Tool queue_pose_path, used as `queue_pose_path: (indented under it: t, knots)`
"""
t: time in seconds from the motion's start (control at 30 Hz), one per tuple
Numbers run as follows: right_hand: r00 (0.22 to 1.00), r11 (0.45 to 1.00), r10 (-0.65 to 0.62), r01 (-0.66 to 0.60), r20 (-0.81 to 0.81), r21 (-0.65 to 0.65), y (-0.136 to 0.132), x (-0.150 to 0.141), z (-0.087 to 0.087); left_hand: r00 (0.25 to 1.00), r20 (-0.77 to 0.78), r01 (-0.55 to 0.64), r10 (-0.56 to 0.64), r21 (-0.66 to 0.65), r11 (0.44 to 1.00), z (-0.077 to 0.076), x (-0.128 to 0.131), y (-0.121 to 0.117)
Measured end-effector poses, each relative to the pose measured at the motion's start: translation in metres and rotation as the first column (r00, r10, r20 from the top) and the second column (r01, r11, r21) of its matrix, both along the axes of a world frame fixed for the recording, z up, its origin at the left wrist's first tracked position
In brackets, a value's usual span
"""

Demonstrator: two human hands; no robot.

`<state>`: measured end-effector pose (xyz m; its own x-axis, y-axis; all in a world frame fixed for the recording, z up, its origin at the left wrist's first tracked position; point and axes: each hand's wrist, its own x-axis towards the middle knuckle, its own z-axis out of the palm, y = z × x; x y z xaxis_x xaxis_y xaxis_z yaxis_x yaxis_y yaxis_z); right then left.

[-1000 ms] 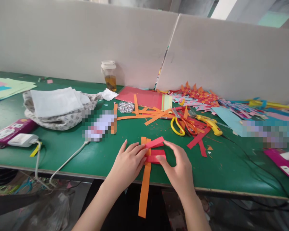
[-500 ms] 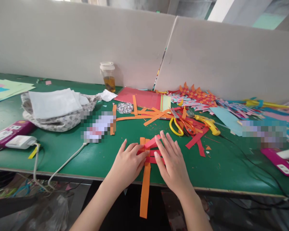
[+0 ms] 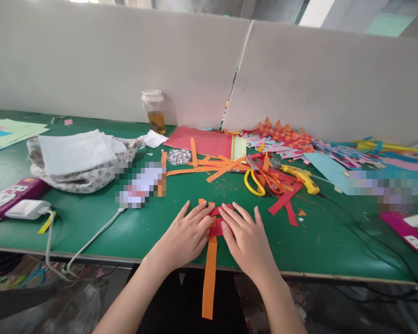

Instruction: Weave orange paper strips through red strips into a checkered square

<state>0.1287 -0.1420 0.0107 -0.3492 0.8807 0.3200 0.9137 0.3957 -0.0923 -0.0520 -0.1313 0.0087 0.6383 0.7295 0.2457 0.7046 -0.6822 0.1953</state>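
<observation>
Just above the table's front edge lies a small weave of orange paper strips [image 3: 209,278] and red paper strips [image 3: 216,228]. One long orange strip hangs past the edge toward me. My left hand [image 3: 188,232] holds the left side of the weave, thumb and fingertips pressed on the crossing strips. From the right, my right hand [image 3: 245,234] has its thumb and forefinger on the red strips, its little finger held away. Both hands' fingertips nearly meet and cover much of the crossing.
Beyond my hands lie yellow-handled scissors [image 3: 253,183], red-handled scissors [image 3: 273,183], a yellow glue gun [image 3: 304,178] and loose strips. A drink bottle [image 3: 155,113] stands by the partition. Left are a cloth bag [image 3: 87,181], a blurred device [image 3: 139,188] with its cable and a purple power strip [image 3: 16,195].
My right hand has moved slightly left and lowered onto the weave. The raised red strip under its fingers now lies flatter, and both hands' fingertips are closer together.
</observation>
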Motion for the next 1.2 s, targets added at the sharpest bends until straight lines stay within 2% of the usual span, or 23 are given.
queue_pose_path:
  t: [0.23, 0.43, 0.57, 0.73, 1.2]
  knots:
    - [0.996, 0.997, -0.039, 0.045, -0.084, 0.069, -0.0036, 0.0016, 0.0017, 1.0, 0.021, -0.016, 0.017, -0.02, 1.0, 0.001, -0.0003, -0.0007]
    - [0.992, 0.995, 0.097, -0.098, -0.085, -0.01, -0.0031, 0.0015, 0.0022, 0.999, 0.041, -0.01, 0.011, -0.029, 1.0, -0.0002, -0.0011, -0.0009]
    - [0.994, 0.998, 0.061, -0.061, -0.094, 0.001, -0.0042, 0.0012, 0.0022, 0.998, 0.058, -0.03, 0.032, -0.04, 0.999, 0.0006, -0.0004, -0.002]
    - [0.988, 0.989, 0.133, -0.137, -0.075, -0.048, -0.0052, 0.0017, 0.0027, 0.997, 0.068, -0.03, 0.033, -0.047, 0.998, 0.0, 0.0002, -0.0026]
    - [0.988, 0.989, 0.146, -0.147, -0.046, -0.021, -0.0061, 0.0006, 0.0045, 0.996, 0.075, -0.035, 0.04, -0.059, 0.998, -0.0023, 0.0009, -0.001]
